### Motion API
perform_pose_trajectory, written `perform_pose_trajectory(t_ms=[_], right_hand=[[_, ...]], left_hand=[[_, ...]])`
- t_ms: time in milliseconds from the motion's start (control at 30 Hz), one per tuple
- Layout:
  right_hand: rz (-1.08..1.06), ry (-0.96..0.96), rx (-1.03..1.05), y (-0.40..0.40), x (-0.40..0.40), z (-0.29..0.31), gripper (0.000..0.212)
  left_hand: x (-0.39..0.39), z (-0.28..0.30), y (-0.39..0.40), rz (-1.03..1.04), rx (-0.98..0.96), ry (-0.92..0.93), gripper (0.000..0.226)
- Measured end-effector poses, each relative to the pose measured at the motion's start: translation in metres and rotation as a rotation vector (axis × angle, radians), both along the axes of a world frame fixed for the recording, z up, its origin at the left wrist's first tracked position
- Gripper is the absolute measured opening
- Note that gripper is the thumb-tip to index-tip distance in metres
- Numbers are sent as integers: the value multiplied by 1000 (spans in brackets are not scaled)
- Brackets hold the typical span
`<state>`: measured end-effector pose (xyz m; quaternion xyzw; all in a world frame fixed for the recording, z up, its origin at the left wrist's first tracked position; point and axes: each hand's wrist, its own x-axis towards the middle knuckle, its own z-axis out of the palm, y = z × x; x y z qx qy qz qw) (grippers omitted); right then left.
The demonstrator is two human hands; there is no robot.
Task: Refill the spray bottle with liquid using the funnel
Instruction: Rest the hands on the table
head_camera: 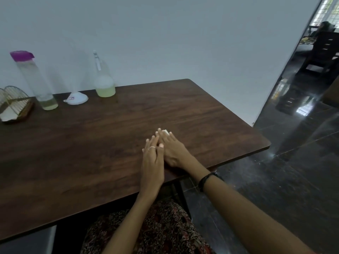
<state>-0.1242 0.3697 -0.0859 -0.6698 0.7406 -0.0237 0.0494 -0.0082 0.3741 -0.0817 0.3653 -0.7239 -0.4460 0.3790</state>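
A clear spray bottle with a white nozzle and a little yellowish liquid stands at the table's far edge by the wall. Left of it a white funnel sits mouth-down. Further left stands a tall clear bottle with a purple cap and a little yellowish liquid at the bottom. My left hand and my right hand lie side by side with straight fingers on the table near its front edge, far from the bottles. A small white object peeks out past my right fingertips.
A wire-and-wood napkin holder stands at the far left of the brown wooden table. The table's right corner borders a glossy dark floor. A doorway at the right shows dark chairs.
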Motion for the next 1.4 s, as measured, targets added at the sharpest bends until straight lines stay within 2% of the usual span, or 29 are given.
perform_pose_trajectory(t_ms=[233,300,400,533,700,767,867,967,1067,1133,1233,1400], right_hand=[[416,33,-105,-12,83,-10,60],[459,40,-107,-13,93,-12,68],[484,-72,-88,-8,106,-11,64],[602,-94,-92,8,120,-7,76],[715,53,-64,21,125,-6,89],[741,72,-62,26,127,-5,89],[759,-17,-64,34,130,-5,78],[756,-263,-5,43,132,-3,69],[640,-684,132,51,127,6,53],[456,-1021,217,58,121,18,48],[178,-1382,226,62,108,29,48],[-19,-1868,160,59,93,35,47]], left_hand=[[66,-3,-5,200,-126,8,41],[81,-5,-5,231,-159,26,41],[100,-10,-6,291,-162,54,40],[118,-11,-7,349,-129,95,37],[131,-10,-6,386,-75,136,37],[132,-9,-4,379,-69,133,38],[132,-6,0,378,-63,133,38],[131,-3,4,375,-53,146,38],[131,1,9,366,-15,172,38],[132,2,12,371,35,204,38],[128,5,11,371,181,344,38],[103,25,10,349,520,500,40]])
